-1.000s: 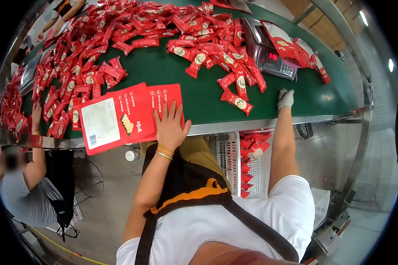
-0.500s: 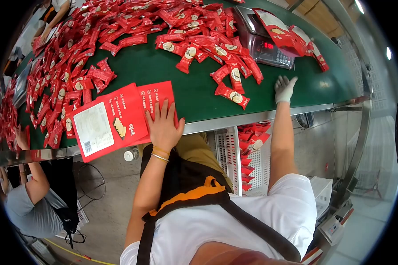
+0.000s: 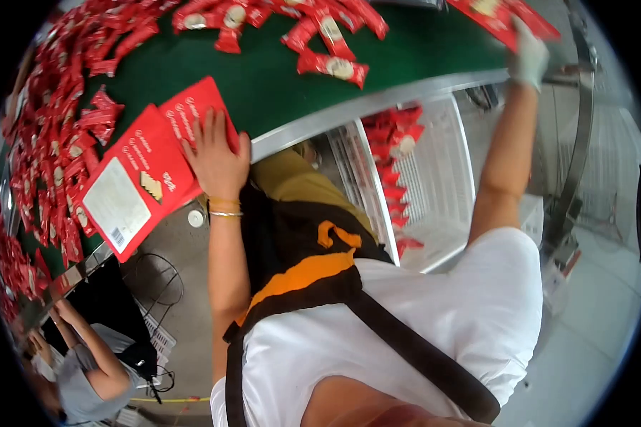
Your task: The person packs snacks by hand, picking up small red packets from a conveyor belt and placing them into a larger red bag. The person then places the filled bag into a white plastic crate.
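Large red pouch (image 3: 495,16) sits at the far right of the green belt (image 3: 278,85), near the top of the frame. Gloved right hand (image 3: 528,53) reaches up onto it, fingers over its lower edge; can't tell if it is pinched or just touched. Left hand (image 3: 214,158), bare with bangles at the wrist, lies flat and spread on the stack of flat red bags (image 3: 146,174) at the belt's near edge; open palm, pressing, not gripping. The stack overhangs the steel edge rail (image 3: 377,99) toward the person.

Doing it well, as I judge it: keep the left palm down so the overhanging stack doesn't slide off the rail, take the pouch by its free edge with thumb under, and lift clear of the loose small red packets (image 3: 333,65) lying mid-belt near the edge so none get dragged off.

More small packets heap along the belt's left side (image 3: 46,156). Below the rail, a white crate (image 3: 434,192) holds packets along its left wall.

Hard to make out: the pouch is cut off by the frame top, right fingertips blurred, glove hides the grip. Print on the bags is unreadable. Another person (image 3: 85,370) at lower left is mostly cropped.
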The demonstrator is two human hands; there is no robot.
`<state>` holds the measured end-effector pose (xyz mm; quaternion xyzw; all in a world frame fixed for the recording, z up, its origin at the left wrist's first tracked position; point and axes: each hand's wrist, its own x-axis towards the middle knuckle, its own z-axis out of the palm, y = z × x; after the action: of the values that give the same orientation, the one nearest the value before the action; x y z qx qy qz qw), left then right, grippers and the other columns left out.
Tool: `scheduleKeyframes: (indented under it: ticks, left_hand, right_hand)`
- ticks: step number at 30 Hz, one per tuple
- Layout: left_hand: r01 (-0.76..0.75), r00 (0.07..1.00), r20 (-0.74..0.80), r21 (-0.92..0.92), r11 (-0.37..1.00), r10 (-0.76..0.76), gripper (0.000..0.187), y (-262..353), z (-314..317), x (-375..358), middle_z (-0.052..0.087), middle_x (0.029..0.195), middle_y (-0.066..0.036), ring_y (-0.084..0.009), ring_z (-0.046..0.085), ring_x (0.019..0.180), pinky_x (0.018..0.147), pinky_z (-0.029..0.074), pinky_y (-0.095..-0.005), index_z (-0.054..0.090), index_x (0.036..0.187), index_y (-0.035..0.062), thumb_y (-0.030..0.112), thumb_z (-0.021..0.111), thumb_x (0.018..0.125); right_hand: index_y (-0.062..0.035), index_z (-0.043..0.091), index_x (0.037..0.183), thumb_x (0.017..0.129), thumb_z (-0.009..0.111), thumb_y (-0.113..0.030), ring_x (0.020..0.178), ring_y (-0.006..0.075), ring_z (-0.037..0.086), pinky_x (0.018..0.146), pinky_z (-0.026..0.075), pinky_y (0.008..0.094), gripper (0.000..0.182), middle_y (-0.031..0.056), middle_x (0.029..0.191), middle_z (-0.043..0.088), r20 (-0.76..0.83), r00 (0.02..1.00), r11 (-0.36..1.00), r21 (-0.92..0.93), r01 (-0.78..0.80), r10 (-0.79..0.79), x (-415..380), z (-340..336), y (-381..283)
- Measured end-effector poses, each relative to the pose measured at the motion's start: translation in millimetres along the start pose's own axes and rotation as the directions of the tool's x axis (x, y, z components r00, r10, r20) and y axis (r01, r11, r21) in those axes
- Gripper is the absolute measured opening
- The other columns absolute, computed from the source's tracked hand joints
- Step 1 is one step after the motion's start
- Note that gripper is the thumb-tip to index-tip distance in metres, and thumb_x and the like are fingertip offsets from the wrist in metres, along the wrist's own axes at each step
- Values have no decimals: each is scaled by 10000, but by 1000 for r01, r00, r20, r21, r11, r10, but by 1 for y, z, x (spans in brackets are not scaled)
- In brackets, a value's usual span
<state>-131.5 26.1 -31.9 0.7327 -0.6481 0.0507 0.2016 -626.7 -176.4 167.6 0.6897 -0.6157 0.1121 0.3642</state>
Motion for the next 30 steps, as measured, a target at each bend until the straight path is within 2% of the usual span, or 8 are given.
scheduleKeyframes:
  ticks: [2,4,6,8,16,24,27,30]
  left_hand:
    - [-13,1000,-10,17,1000,13,557,0,4,-1,475,1463,-64,-324,414,1357,1116,260,-581,544,1342,103,384,572,862]
    - [-46,998,39,32,998,45,566,-2,6,-1,460,1477,-65,-324,401,1370,1121,248,-581,527,1363,108,388,559,872]
    - [-43,998,44,83,996,40,581,-2,9,-1,441,1493,-68,-321,379,1388,1129,234,-577,504,1389,114,401,544,886]
    - [-57,997,57,64,996,53,581,-5,11,-3,415,1513,-69,-319,344,1412,1140,211,-571,484,1409,118,413,523,910]
    - [-161,971,140,-205,965,192,433,-15,-8,-3,455,1469,-131,-341,396,1369,1133,262,-491,533,1352,57,206,530,945]
    - [-85,996,12,-97,992,87,407,-26,-69,-22,432,1452,-197,-359,414,1341,1106,319,-427,528,1346,18,120,487,954]
    - [3,997,75,-2,1000,-2,428,-51,-59,-30,406,1464,-209,-371,389,1354,1114,299,-451,502,1372,28,130,480,956]
    - [-58,983,181,128,990,34,500,-87,-44,-39,384,1479,-218,-416,344,1369,1129,249,-515,445,1438,81,169,499,949]
  right_hand:
    - [-171,643,1221,795,663,-52,999,316,668,837,528,332,443,185,1079,685,-79,997,936,353,4,25,-95,-33,64]
    - [-108,640,1232,836,678,-97,951,267,676,860,522,326,398,191,1049,682,417,719,62,842,-536,556,-161,-96,46]
    - [-28,675,1138,877,667,-166,890,222,672,838,516,328,295,182,1030,683,585,449,-73,659,-748,675,-227,-108,51]
    - [-3,699,1042,882,658,-227,845,245,676,816,509,349,278,200,1019,686,552,652,516,405,-755,520,-301,-90,67]
    - [-16,711,981,893,532,-430,1012,379,651,888,492,468,459,247,1021,684,771,133,498,-261,-827,623,-515,153,20]
    - [-8,666,1111,935,462,-357,1018,345,659,884,515,421,441,230,1052,684,929,259,731,-19,-682,265,-533,261,-67]
    - [-40,563,1280,958,489,-115,914,288,674,709,556,351,339,151,991,643,967,-140,-557,3,-831,213,-497,272,-107]
    - [-13,565,1259,952,530,-133,887,264,663,733,549,343,332,143,1032,643,952,97,-293,185,-938,290,-458,238,-98]
